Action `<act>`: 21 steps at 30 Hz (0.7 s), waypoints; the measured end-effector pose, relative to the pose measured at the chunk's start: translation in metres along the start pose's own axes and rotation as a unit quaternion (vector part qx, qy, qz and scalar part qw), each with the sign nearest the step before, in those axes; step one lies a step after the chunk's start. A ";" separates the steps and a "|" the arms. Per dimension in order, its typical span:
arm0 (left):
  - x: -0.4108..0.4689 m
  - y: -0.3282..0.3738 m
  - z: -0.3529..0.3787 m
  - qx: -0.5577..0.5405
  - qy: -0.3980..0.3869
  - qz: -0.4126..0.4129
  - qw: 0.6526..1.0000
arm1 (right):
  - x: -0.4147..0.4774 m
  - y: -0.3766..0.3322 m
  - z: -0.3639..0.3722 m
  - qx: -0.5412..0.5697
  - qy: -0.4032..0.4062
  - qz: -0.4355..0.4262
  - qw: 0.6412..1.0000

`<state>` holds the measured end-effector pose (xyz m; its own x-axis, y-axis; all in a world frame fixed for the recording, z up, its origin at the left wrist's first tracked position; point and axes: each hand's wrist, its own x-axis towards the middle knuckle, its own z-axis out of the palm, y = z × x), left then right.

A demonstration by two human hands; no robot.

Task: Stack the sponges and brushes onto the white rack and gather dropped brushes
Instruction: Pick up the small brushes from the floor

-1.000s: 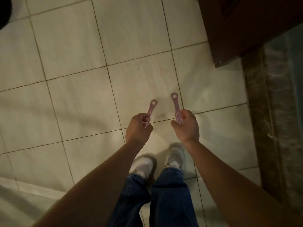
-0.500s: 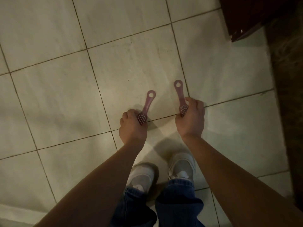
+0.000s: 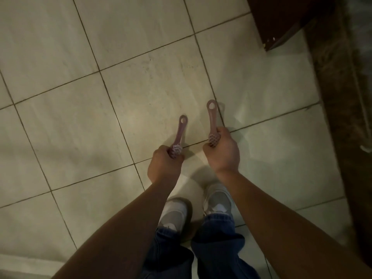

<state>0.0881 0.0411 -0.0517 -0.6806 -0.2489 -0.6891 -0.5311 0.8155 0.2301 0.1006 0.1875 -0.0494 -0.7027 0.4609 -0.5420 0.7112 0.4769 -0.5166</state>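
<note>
1. Head view: the left hand (image 3: 164, 165) is closed around the bristle end of a pink brush (image 3: 179, 133); its handle, with a hole at the tip, points toward 12 o'clock.
2. The right hand (image 3: 222, 151) grips a second pink brush (image 3: 212, 119) the same way, just at 2 o'clock of the first, the two well apart from touching.
3. Both brushes are held above the tiled floor (image 3: 100, 109).
4. Grey shoes (image 3: 218, 201) and jeans (image 3: 211, 248) lie toward 6 o'clock.
5. A dark wooden cabinet (image 3: 281, 19) stands at 1 o'clock.
</note>
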 end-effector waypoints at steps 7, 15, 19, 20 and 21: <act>-0.076 0.034 -0.055 -0.010 -0.010 0.016 1.000 | -0.065 -0.043 -0.060 0.141 -0.001 0.021 0.990; -0.183 0.088 -0.166 0.036 -0.010 0.121 0.992 | -0.156 -0.121 -0.176 0.186 0.056 0.023 0.981; -0.237 0.115 -0.224 0.070 -0.040 0.165 0.983 | -0.202 -0.160 -0.238 0.197 0.081 0.032 0.976; -0.250 0.122 -0.239 0.074 -0.046 0.179 0.980 | -0.213 -0.169 -0.254 0.193 0.086 0.029 0.977; -0.265 0.128 -0.253 0.072 -0.054 0.194 0.977 | -0.225 -0.178 -0.269 0.191 0.093 0.023 0.977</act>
<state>0.0729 0.0795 0.3346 -0.7548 0.1445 -0.6398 -0.1614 0.9045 0.3947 0.1264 0.1999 0.3427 -0.6354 0.6209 -0.4591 0.6734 0.1546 -0.7229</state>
